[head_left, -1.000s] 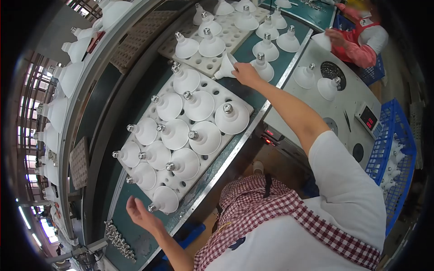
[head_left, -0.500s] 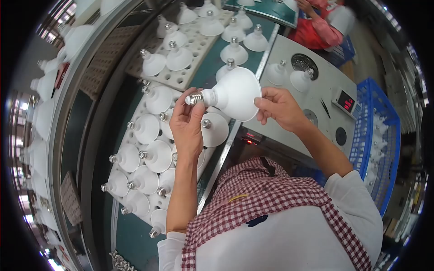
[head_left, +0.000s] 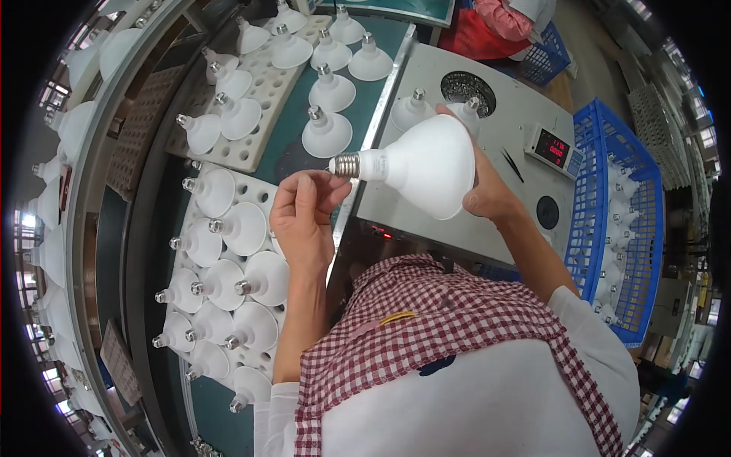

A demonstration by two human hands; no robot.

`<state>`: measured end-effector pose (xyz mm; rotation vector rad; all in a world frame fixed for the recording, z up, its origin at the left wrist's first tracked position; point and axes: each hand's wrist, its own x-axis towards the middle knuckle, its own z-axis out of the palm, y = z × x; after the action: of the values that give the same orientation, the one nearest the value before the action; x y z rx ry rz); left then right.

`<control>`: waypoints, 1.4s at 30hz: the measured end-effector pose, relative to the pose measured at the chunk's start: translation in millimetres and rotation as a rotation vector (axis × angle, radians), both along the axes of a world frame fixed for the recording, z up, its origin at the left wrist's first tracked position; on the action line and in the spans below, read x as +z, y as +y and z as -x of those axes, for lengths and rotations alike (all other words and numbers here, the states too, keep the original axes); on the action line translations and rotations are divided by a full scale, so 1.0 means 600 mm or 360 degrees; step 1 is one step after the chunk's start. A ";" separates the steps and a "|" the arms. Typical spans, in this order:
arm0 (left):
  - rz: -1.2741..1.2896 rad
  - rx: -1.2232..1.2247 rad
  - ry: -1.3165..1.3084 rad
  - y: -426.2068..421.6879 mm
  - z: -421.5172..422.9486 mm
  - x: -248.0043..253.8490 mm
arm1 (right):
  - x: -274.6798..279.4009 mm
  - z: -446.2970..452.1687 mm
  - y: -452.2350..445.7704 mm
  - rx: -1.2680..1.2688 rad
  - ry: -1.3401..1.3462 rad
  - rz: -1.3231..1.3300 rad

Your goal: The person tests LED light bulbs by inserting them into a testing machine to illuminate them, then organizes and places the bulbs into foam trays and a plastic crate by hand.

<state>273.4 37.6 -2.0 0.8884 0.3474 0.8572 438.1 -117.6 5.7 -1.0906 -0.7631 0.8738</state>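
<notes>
A white cone-shaped lamp (head_left: 430, 169) with a silver screw base lies sideways in front of my chest. My right hand (head_left: 491, 186) grips its wide end, with the fingers partly hidden behind the lamp. Beside the screw base is my left hand (head_left: 304, 217), its fingers curled and their tips close to the metal; whether they touch it I cannot tell. Under and left of my left hand, a perforated white tray (head_left: 263, 193) bears several similar lamps, bases tilted to the left. Behind it stands a second perforated tray (head_left: 242, 152) with more lamps.
On the right, a grey worktop (head_left: 426, 68) holds two lamps, a round dish (head_left: 468, 93), tweezers (head_left: 512, 164) and a red digital display (head_left: 551, 147). Beyond it is a blue basket (head_left: 643, 251) of lamps. Another person (head_left: 487, 30) works at the top. Shelved lamps line the left.
The lamp came from the far tray area to my chest in my right hand. My left hand rose to its base, then loosened from around it. The view shifted rightward.
</notes>
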 end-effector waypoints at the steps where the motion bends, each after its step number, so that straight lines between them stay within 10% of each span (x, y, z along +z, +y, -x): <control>1: -0.0002 -0.0029 0.0062 -0.004 -0.004 0.000 | 0.000 -0.007 -0.009 0.0002 0.0015 0.0005; 20: -0.0617 -0.0737 0.0750 -0.045 -0.084 0.007 | -0.005 -0.052 -0.147 -0.0178 -0.0161 0.0193; 26: -0.0400 -0.0645 0.0829 -0.061 -0.101 -0.051 | -0.023 -0.078 -0.251 -0.0460 -0.0216 0.0431; 30: -0.1404 0.0073 0.1098 -0.038 -0.043 -0.092 | -0.044 -0.123 -0.370 -0.0866 -0.0370 0.0900; 32: -0.1793 0.0455 0.1355 0.002 0.017 -0.082 | -0.082 -0.157 -0.443 -0.1008 -0.1627 0.1575; 34: -0.2114 0.0717 0.1565 0.032 0.062 -0.077 | -0.121 -0.176 -0.496 -0.1046 -0.1550 0.1722; 42: -0.1585 0.0344 0.1984 0.074 0.096 -0.132 | -0.184 -0.200 -0.516 -0.0925 -0.1438 0.2255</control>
<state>215.8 82.1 -81.2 2.3298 1.1526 0.5347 557.9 -426.9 -104.6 -2.9016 -0.3686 0.2614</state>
